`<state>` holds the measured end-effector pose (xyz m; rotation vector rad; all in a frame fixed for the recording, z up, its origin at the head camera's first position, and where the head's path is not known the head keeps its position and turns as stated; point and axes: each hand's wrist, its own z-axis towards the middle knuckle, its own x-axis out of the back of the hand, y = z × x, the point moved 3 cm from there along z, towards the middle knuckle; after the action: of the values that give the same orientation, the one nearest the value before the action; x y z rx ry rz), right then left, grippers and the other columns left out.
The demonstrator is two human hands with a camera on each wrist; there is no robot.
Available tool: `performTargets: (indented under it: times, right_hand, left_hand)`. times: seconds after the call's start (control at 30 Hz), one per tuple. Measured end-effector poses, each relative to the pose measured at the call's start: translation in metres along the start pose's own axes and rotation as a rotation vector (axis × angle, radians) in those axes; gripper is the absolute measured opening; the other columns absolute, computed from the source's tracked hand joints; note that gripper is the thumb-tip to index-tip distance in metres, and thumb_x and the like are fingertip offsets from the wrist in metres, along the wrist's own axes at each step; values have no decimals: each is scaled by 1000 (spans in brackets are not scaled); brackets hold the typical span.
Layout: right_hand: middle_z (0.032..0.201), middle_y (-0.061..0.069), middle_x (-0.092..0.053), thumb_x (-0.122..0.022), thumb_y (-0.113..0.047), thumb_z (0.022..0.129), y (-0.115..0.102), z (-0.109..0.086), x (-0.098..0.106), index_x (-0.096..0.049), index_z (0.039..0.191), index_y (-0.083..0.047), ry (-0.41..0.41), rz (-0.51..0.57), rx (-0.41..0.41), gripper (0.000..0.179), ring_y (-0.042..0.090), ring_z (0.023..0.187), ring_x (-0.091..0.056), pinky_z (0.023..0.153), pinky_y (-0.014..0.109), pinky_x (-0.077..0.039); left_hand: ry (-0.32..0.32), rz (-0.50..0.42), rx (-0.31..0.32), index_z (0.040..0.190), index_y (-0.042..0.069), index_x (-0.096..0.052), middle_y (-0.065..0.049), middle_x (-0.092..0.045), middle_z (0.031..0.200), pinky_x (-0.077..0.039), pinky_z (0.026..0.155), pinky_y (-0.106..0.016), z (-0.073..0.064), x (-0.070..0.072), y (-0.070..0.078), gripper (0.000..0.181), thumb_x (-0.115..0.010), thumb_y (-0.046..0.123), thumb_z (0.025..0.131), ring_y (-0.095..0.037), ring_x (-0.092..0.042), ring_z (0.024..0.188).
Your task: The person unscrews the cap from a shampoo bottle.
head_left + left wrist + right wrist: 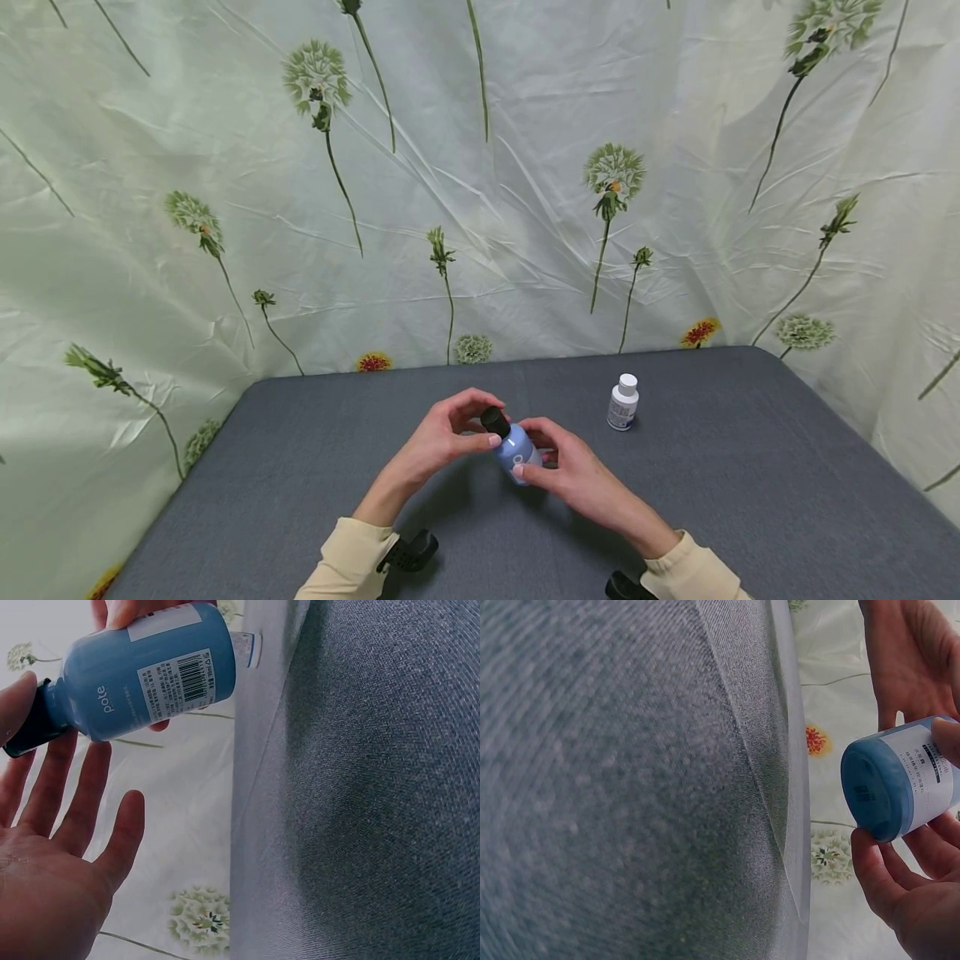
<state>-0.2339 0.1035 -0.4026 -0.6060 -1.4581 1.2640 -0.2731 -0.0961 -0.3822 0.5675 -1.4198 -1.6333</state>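
A blue bottle [517, 454] with a black cap [494, 420] is held above the table, tilted so its cap points up and to the left. My left hand [448, 432] pinches the cap between thumb and fingers. Around the body of the bottle, my right hand [573, 472] grips with thumb on the near side and fingers on the far side. The left wrist view shows a barcode label [180, 682] on the bottle. Its base [870, 791] faces the camera in the right wrist view, where part of the bottle runs out of frame.
A small white bottle [623, 404] with a white cap stands upright on the table, right of the hands and farther back. The table [315, 467] has a dark grey cloth. Behind it hangs a pale curtain [517, 225] printed with dandelions.
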Motion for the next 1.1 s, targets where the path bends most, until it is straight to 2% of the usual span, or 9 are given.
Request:
performTargets:
  times: [0.17, 0.37, 0.73, 1.1]
  right_hand:
    - [120, 5, -61, -73, -25, 91, -1, 0, -1, -53, 132, -7, 2, 11, 5, 49, 21, 113, -56, 98, 47, -41]
    - [122, 6, -60, -73, -23, 90, -3, 0, 0, -53, 133, -7, 5, 33, 1, 50, 20, 113, -55, 99, 47, -41]
    - [121, 6, -61, -73, -23, 90, -2, 0, 0, -53, 132, -6, 3, 31, -6, 50, 21, 113, -55, 99, 47, -41]
    - [121, 7, -61, -74, -22, 90, 0, -1, -1, -53, 132, -5, 0, 27, 7, 50, 22, 114, -56, 98, 49, -42]
  left_hand:
    - [-17, -12, -2, 125, 12, -63, -12, -63, 122, -48, 92, -42, 0, -2, -1, 37, -73, 11, 90, -28, -61, 109]
    - [-17, -17, 2, 124, 10, -63, -11, -65, 119, -51, 86, -37, 0, -2, 1, 36, -72, 9, 90, -29, -61, 104]
    - [-7, -19, 9, 125, 11, -64, -11, -65, 118, -51, 85, -38, -1, -1, 3, 35, -72, 9, 91, -30, -61, 103]
    - [-6, -38, 25, 133, 16, -60, -10, -66, 121, -52, 86, -38, -1, 1, 5, 44, -72, 10, 91, -30, -62, 108]
